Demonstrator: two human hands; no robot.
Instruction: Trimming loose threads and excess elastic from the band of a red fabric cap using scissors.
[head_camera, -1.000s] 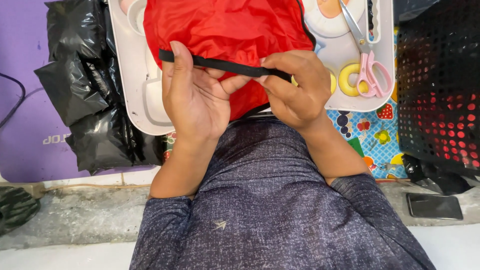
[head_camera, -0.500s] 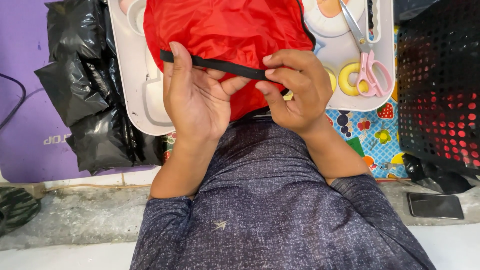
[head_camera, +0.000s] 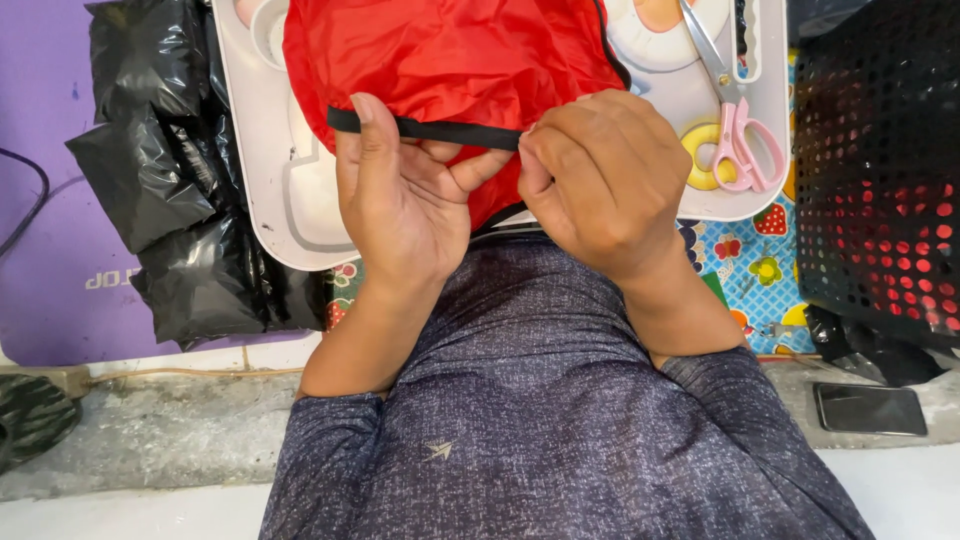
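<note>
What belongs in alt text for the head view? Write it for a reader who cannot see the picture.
Two bare hands stretch a narrow black strap along the edge of a crumpled red fabric piece: the left hand lies under it, thumb over it, and the right hand pinches it. The fabric lies on a white plastic tray holding pink-handled scissors.

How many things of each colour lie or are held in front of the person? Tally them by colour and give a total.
Red: 1, the cloth
Black: 4, the strap, the bags, the crate, the phone
Pink: 1, the scissors
Yellow: 1, the tape ring
White: 1, the tray
Purple: 1, the mat
Total: 9
</note>
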